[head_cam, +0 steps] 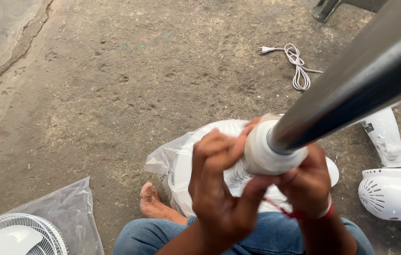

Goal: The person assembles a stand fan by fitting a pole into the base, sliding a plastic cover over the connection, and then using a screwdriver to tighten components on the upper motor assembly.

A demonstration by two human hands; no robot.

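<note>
The ground point(115, 94) is seen first: bare, dusty concrete, cracked toward its upper left corner, and every part is spread across it. Over it a long metal pole point(351, 89) is held, shiny and grey, running from the upper right edge of the view down to the middle. On the pole's near end a white plastic collar point(264, 153) is seated, and just beyond it a ribbed or threaded section is glimpsed between the fingers.

The collar is gripped from both sides. The left hand point(219, 189) is wrapped closed around its near side, thumb pressed up against the plastic. The right hand point(306, 182), with a red thread at the wrist, is curled shut beneath and behind it. Whether the collar is fully home cannot be told.

Beneath the hands a round white base point(186, 160) is lying, kept in its clear plastic bag, so that piece is judged not yet joined. At the right edge of the ground a white motor housing point(394, 193) is resting, with another white bagged part point(387, 134) just above it. In the lower left corner a white fan grille point(16, 233) is seen in a clear bag. A coiled white power cord point(297, 63) is left well apart, near the top. Most of the assembly is judged still to be done.
</note>
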